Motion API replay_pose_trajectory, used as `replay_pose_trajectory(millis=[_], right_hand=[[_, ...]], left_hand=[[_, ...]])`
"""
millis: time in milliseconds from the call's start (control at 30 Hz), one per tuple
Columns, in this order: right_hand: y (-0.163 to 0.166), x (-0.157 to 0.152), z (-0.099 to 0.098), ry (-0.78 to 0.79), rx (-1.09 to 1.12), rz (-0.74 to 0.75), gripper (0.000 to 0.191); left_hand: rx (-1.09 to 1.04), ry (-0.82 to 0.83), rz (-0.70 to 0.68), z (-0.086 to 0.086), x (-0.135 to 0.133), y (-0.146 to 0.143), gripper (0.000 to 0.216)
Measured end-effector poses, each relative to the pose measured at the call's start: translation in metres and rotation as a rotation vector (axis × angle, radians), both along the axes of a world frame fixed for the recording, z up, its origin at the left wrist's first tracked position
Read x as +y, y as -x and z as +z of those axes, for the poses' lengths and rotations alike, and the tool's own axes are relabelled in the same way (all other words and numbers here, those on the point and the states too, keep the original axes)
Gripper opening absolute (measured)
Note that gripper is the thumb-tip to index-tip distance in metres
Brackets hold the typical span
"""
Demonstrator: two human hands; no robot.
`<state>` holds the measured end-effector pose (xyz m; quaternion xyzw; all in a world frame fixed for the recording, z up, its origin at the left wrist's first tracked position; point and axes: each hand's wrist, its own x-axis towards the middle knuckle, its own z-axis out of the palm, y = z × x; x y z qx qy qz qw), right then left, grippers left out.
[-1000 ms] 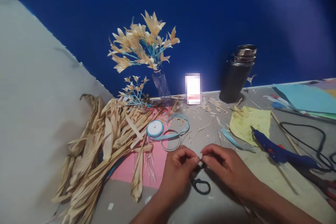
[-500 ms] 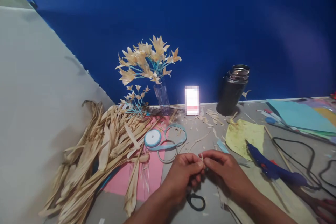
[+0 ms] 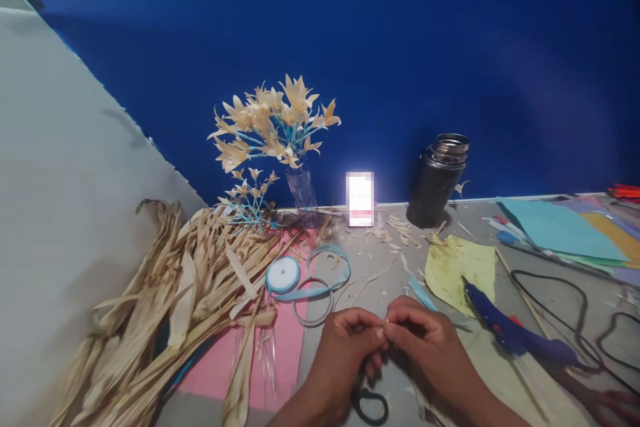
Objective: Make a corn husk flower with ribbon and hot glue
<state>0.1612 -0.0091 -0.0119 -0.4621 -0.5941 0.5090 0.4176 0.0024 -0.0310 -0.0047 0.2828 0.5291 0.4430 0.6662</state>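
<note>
My left hand (image 3: 345, 353) and my right hand (image 3: 430, 350) meet fingertip to fingertip over the table, both closed in a pinch. Between them is a tiny pale strip (image 3: 384, 322), mostly covered by the fingers; it looks like dried husk. Just below my left hand lies a black loop handle (image 3: 371, 407), its other end hidden. To the left are a spool of light blue ribbon (image 3: 283, 275) and a pile of dried husks (image 3: 165, 307) partly over a pink sheet (image 3: 220, 380). A blue glue gun (image 3: 515, 327) rests to the right of my right hand.
Husk flowers on blue stems (image 3: 273, 123) stand in a clear vase (image 3: 302, 193). A bright blurred rectangle (image 3: 360, 200) and an open dark flask (image 3: 436, 183) stand by the blue wall. Stained yellow paper (image 3: 480, 267), a black cord (image 3: 575, 287) and coloured sheets (image 3: 555, 223) lie at right.
The view has shifted slightly, so the table appears lower and farther left. The pale strip that stuck up between my fingertips is now mostly hidden; both hands stay pinched together.
</note>
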Motion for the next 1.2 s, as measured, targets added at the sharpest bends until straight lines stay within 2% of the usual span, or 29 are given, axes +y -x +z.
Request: replay_pose_trajectory(millis=[133, 233, 333, 400, 500, 633, 700, 800, 1000, 1100, 1200], right_hand=[[0.001, -0.001, 0.004, 0.028, 0.033, -0.006, 0.031], [-0.004, -0.001, 0.012, 0.058, -0.01, -0.004, 0.03], [-0.019, 0.01, 0.03, -0.046, -0.346, 0.036, 0.031], [-0.033, 0.03, 0.044, -0.158, -0.673, 0.039, 0.028], [-0.046, 0.079, 0.054, -0.163, -0.968, -0.065, 0.023], [-0.045, 0.144, 0.044, -0.093, -1.177, -0.051, 0.015], [-0.041, 0.163, 0.037, -0.065, -1.238, -0.022, 0.024], [-0.038, 0.178, 0.027, -0.02, -1.286, 0.016, 0.035], [-0.041, 0.185, 0.017, 0.049, -1.232, 0.015, 0.036], [-0.041, 0.185, 0.019, 0.073, -1.121, -0.017, 0.036], [-0.041, 0.177, 0.03, 0.087, -0.946, -0.018, 0.027]], left_hand=[[0.109, -0.068, -0.054, 0.005, 0.001, 0.004, 0.035], [0.085, -0.126, -0.036, 0.012, 0.003, 0.009, 0.036], [-0.005, -0.126, 0.03, 0.019, 0.008, 0.012, 0.037], [-0.067, -0.103, 0.065, 0.021, 0.011, 0.011, 0.038], [-0.163, -0.057, 0.067, 0.019, 0.014, 0.007, 0.04], [-0.204, -0.013, 0.047, 0.01, 0.012, 0.002, 0.044], [-0.202, -0.024, 0.059, 0.006, 0.01, 0.003, 0.044], [-0.197, -0.047, 0.087, 0.002, 0.009, 0.007, 0.044], [-0.197, -0.031, 0.084, 0.0, 0.011, 0.013, 0.044], [-0.205, -0.019, 0.082, 0.0, 0.011, 0.013, 0.046], [-0.222, -0.033, 0.103, 0.001, 0.012, 0.014, 0.048]])
